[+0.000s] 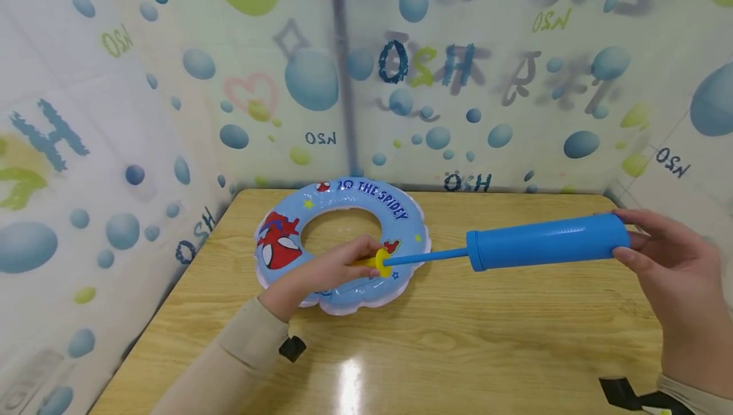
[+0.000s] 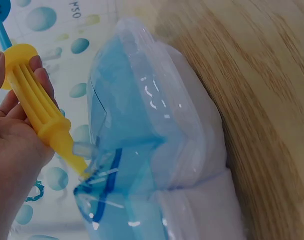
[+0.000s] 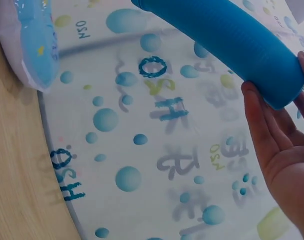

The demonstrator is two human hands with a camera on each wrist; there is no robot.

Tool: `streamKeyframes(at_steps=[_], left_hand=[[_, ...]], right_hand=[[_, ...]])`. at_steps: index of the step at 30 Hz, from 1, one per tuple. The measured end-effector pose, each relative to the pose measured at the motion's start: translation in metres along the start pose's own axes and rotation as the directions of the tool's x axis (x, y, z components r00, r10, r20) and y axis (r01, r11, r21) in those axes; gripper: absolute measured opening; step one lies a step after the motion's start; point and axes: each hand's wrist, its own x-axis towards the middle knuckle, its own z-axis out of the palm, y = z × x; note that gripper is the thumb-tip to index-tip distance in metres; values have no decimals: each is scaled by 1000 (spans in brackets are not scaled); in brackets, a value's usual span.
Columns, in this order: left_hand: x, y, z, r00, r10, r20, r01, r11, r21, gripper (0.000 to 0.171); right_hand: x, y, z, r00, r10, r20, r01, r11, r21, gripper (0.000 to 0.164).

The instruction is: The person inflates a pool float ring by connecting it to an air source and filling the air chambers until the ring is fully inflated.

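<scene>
A blue hand pump (image 1: 550, 241) with a thin blue rod and a yellow ribbed nozzle end (image 2: 39, 102) spans between both hands. My left hand (image 1: 338, 263) grips the yellow end; in the left wrist view its tip meets a clear valve (image 2: 86, 149) on the swim ring. Whether the tip sits inside the valve, I cannot tell. My right hand (image 1: 676, 268) holds the far end of the blue barrel between thumb and fingers. Under the left hand lies the inflated blue swim ring (image 1: 343, 195), printed with a red masked figure and lettering, its rim plump and scalloped.
The wooden table (image 1: 458, 351) carries the ring near its back left part. A curtain (image 1: 492, 97) printed with bubbles and letters hangs behind and along the sides. Black straps (image 1: 293, 348) are on the wrists.
</scene>
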Motion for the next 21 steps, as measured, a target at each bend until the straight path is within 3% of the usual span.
streamKeyframes(at_steps=[3, 7, 14, 21], left_hand=[[1, 1, 1, 1000, 13, -9, -13, 1000, -21, 30], [2, 2, 1, 1000, 20, -24, -21, 999, -30, 29], [3, 5, 4, 999, 7, -38, -8, 1000, -20, 30], [6, 5, 7, 999, 32, -38, -33, 999, -18, 30]], right_hand=[[2, 7, 5, 996, 12, 85, -16, 999, 47, 41], [6, 14, 20, 985, 76, 157, -80, 997, 17, 45], [6, 27, 52, 960, 229, 163, -209, 969, -130, 47], [5, 39, 75, 920, 336, 202, -259, 908, -330, 45]])
